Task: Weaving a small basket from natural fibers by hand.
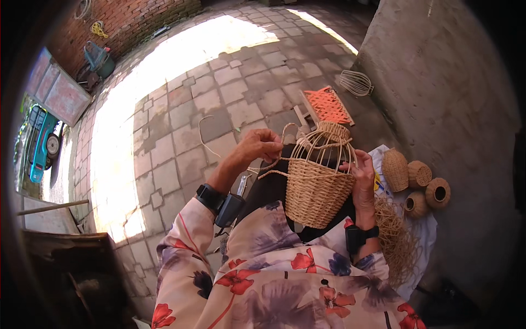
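Observation:
A half-woven wicker basket (318,191) rests on my lap. Its body is closely woven, while bare ribs curve up above it to a narrow woven neck (333,131). At the basket's upper left, my left hand (259,147) has its thumb and fingers pinched on a pale weaving strand. A loose strand (200,131) trails out to the left over the paving. My right hand (361,174) grips the basket's right side near the top of the weave, with some fingertips hidden among the ribs.
Several small woven baskets (395,169) and a heap of loose strands (395,236) lie on a white cloth (427,241) at my right. Ahead stand an orange-strapped stool (329,105) and a bare rib frame (356,83) beside the wall. A blue vehicle (39,143) is far left.

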Tool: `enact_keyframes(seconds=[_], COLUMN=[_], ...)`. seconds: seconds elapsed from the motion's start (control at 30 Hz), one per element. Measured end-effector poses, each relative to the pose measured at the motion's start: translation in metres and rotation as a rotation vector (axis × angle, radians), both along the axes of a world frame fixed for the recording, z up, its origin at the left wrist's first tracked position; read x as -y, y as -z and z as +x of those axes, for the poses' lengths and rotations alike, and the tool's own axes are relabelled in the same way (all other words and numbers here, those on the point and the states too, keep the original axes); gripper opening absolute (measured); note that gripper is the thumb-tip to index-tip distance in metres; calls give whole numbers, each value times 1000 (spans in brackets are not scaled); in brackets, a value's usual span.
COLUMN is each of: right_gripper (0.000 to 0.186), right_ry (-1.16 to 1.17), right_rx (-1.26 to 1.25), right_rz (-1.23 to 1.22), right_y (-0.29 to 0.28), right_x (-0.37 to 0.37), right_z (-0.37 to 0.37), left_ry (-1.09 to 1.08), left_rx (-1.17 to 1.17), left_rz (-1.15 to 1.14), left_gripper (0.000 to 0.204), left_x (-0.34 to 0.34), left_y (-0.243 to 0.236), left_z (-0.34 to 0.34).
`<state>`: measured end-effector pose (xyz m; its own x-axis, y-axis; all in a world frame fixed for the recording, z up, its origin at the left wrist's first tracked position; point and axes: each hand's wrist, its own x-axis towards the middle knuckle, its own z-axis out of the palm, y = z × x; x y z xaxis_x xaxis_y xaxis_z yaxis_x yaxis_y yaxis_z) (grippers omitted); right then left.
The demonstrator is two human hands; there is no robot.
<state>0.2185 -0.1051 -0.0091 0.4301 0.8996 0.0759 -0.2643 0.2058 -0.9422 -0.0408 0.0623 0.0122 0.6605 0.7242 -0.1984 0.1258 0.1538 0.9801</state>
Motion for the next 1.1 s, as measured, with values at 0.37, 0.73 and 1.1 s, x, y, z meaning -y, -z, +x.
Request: enact_keyframes(seconds=[0.37,0.73,1.1], right_gripper=[43,48,49], right_ry=[-6,15,26], right_rx=[-43,-39,-63], right_rz=[6,-49,-23], right_y=[1,-3,3], right_x=[1,6,6], right_z=[0,2,4], left_ry=[-36,-456,-299], left_rx=[-230,-130,-569], left_rz=[556,-81,692], left_gripper=[9,22,26], left_x=[18,-26,-21], left_y=[14,127,99], left_z=[51,-86,-76])
